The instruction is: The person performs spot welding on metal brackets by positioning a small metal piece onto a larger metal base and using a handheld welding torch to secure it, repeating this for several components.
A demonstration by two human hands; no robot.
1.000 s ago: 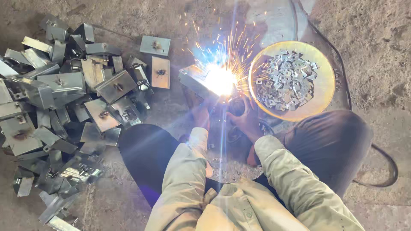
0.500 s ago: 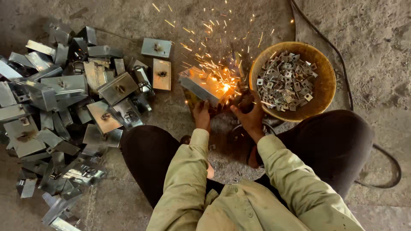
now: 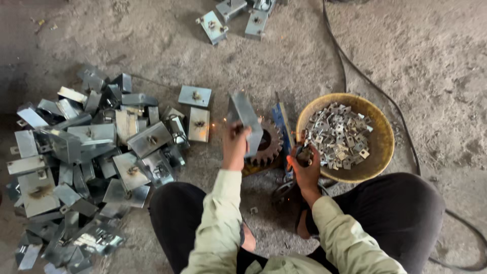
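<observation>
Head view, looking down on a dirt floor [image 3: 416, 45]. Far left: a heap of grey metal plates [image 3: 76, 157], many with a small welded stud, piled loosely and spreading toward the near left corner. Two plates [image 3: 195, 109] lie flat just right of the heap, apart from it. At the far edge, three more brackets [image 3: 231, 15] lie together. Centre: left hand [image 3: 236, 144], its grip clenched around the lower edge of one plate [image 3: 245, 122], held tilted up off the floor, above a rusty gear [image 3: 266, 144]. A few faint sparks show just left of that hand. A blue bar [image 3: 280, 122] lies beside the gear on its right. Right hand [image 3: 304, 162], its grip closed on a dark tool [image 3: 303, 152], details too small to make out; it sits at the near left rim of the yellow bowl [image 3: 378, 157]. Bowl holds small square metal pieces [image 3: 340, 134]. A black cable [image 3: 355, 71] runs from the far edge past the bowl toward the near right. Dark trousers, pale sleeves near.
</observation>
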